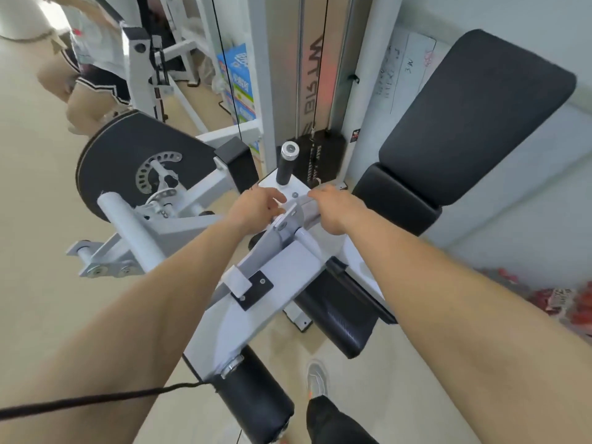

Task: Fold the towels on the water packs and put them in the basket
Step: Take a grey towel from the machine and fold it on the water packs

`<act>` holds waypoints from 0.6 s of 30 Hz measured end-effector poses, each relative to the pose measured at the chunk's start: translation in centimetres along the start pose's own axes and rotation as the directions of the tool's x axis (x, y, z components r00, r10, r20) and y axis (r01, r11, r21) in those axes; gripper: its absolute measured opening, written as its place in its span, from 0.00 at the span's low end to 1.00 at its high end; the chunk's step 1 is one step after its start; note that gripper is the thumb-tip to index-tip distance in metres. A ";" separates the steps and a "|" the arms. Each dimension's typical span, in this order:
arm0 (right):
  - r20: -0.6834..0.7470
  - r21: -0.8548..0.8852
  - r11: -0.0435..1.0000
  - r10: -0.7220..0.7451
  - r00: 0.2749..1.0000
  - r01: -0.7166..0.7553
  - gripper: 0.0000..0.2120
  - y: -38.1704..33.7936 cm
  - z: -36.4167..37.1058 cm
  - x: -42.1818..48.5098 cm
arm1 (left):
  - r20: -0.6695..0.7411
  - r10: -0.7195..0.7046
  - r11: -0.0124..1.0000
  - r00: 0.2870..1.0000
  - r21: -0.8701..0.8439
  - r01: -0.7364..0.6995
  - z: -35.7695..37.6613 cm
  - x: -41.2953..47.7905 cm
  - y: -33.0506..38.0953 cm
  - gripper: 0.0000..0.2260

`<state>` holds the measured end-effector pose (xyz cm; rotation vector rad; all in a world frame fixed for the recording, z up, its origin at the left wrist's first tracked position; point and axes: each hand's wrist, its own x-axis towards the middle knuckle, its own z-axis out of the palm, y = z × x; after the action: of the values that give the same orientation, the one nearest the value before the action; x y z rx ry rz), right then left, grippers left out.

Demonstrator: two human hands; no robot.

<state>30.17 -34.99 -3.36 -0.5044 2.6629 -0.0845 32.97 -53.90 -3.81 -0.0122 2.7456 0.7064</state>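
We are holding our left hand point(256, 208) and right hand point(334, 209) on the gym machine's white bracket point(290, 219), at centre. The fingers are lying curled over it, and we cannot tell whether they are gripping. No towel or basket is showing. We are judging the blurred red packs point(563, 302) at 4 o'clock worth checking first.

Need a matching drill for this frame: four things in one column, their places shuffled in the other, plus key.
1. black padded backrest
2. black upright grip with silver cap
3. blue-and-white printed box
4. grey sneaker

A. on the beige floor, bottom of view
B. behind the black cables
C. tilted, upper right
D. upright, centre of view

Pairs: 1-C, 2-D, 3-B, 4-A
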 end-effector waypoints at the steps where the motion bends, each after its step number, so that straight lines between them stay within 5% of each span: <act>1: 0.017 0.015 1.000 -0.007 1.000 0.007 0.33 0.1 0.5 0.4 | 0.016 0.004 1.000 1.000 0.014 -0.005 0.2 0.5 -0.2 0.14; 8: -0.079 -0.007 1.000 -0.014 0.997 0.014 0.25 -0.5 2.1 1.2 | 0.101 0.021 0.991 0.995 0.131 -0.034 1.4 2.4 -0.4 0.20; 18: -0.240 0.049 0.999 0.034 0.970 -0.023 0.14 -0.9 1.2 2.3 | 0.102 -0.002 0.999 0.995 0.040 -0.002 1.8 3.5 -1.5 0.11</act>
<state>29.04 -36.59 -5.27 -0.4671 2.8969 -0.2100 30.26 -54.12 -6.99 0.0316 2.6611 0.6334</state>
